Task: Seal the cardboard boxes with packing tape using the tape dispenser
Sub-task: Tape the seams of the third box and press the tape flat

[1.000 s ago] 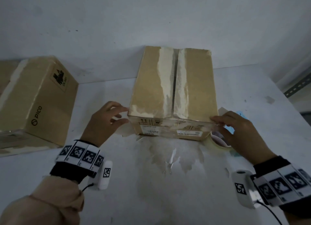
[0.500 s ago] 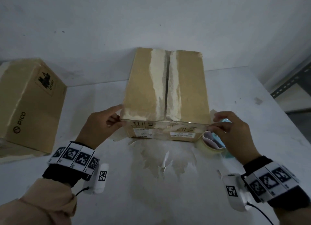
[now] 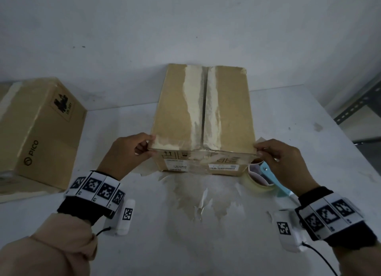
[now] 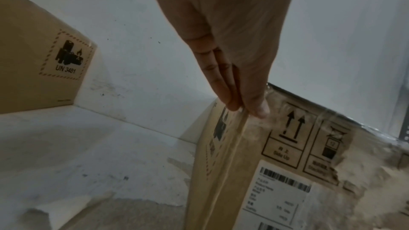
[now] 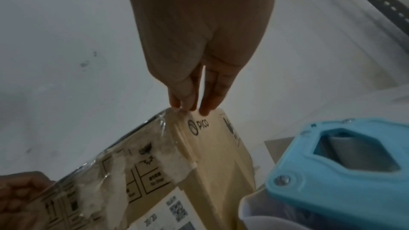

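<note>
Box [image 3: 203, 119] sits mid-table against the wall, its centre seam untaped. Left hand [image 3: 127, 152] pinches the near left top corner, right hand [image 3: 283, 162] pinches the near right one: squaring up, it looks like. Blue tape dispenser [image 3: 266, 177] lies untouched just beside the box; the right hand must fetch it next.

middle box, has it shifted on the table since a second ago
No. The middle box still has its front edge at the torn patch on the table, tape dispenser beside its right corner.
</note>
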`<action>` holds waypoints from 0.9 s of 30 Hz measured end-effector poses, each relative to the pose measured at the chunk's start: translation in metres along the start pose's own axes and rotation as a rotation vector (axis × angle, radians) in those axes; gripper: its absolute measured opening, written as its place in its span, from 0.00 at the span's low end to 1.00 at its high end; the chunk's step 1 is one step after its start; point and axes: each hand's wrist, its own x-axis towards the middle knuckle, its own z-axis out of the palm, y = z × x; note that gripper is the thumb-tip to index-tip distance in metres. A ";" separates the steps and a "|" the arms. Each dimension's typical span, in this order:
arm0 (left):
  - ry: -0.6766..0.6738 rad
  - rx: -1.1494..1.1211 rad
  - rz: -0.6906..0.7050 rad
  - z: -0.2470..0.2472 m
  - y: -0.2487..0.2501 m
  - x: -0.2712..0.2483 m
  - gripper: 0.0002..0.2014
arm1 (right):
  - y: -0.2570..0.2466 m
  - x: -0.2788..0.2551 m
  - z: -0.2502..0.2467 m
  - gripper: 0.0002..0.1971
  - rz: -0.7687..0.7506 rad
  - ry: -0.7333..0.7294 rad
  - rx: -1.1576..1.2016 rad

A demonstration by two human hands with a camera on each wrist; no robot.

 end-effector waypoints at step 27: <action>0.100 0.331 0.240 0.033 0.018 -0.009 0.32 | -0.013 -0.018 0.037 0.40 -0.119 -0.117 -0.258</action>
